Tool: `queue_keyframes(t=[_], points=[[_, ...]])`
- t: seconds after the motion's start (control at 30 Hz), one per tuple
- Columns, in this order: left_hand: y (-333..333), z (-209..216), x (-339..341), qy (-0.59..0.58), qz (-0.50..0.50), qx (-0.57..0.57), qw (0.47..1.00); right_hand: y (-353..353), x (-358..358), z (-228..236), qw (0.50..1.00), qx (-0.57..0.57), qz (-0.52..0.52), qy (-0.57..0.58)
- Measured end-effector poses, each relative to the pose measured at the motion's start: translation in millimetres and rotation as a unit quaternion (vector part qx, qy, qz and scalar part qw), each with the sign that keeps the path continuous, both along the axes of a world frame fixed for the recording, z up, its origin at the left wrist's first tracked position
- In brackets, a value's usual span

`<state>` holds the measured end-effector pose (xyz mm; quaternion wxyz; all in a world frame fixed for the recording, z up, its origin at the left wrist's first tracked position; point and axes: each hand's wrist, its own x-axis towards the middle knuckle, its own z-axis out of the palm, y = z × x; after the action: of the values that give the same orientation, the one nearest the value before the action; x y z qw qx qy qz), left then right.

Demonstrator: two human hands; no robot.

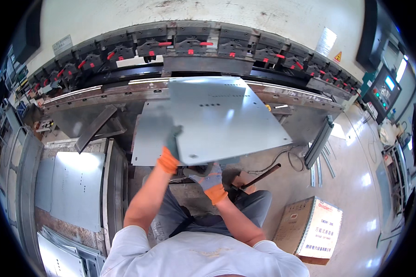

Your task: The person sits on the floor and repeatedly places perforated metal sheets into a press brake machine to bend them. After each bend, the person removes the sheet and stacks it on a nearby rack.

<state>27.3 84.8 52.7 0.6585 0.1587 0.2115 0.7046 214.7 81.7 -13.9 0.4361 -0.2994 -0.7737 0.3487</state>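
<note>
A large grey metal sheet (pixel 226 120) with small punched holes reaches from the press brake's jaws toward me. My left hand (pixel 173 144), in a dark glove with an orange cuff, grips its left edge near the front corner. The hand is slightly smeared by motion. Another flat metal sheet (pixel 148 134) shows beneath, to the left. My right hand (pixel 210 177), gloved in grey with an orange cuff, is just below the front edge of the upper sheet. Its fingers are partly hidden, so I cannot see whether they touch the sheet.
The press brake (pixel 194 64) spans the far side, with red-handled clamps. Metal sheets (pixel 78 184) lie on a stand at left. A cardboard box (pixel 305 228) is on the floor at right, behind a brown bar (pixel 262 175). A control panel (pixel 384 90) hangs at far right.
</note>
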Motion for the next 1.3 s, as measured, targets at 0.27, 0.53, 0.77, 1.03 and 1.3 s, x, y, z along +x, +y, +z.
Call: queue_keyframes(t=[0.27, 0.53, 0.77, 1.03, 1.3], points=[[79, -37, 56, -0.006, -0.002, 0.113, 0.994, 87, 112, -42, 0.919, -0.117, -0.175, 0.333], [82, -73, -40, 0.127, 0.124, 0.036, 0.984, 75, 179, -11, 0.804, -0.232, 0.092, 0.540], [-40, -68, -68, 0.138, 0.227, 0.034, 0.963, 142, 149, -20, 0.742, -0.344, 0.233, 0.527], [-39, -92, -80, 0.141, 0.287, -0.018, 0.947, 236, 111, -50, 0.703, -0.438, 0.311, 0.467], [-24, -90, -72, 0.125, 0.296, -0.041, 0.946, 263, 102, -39, 0.735, -0.459, 0.228, 0.444]])
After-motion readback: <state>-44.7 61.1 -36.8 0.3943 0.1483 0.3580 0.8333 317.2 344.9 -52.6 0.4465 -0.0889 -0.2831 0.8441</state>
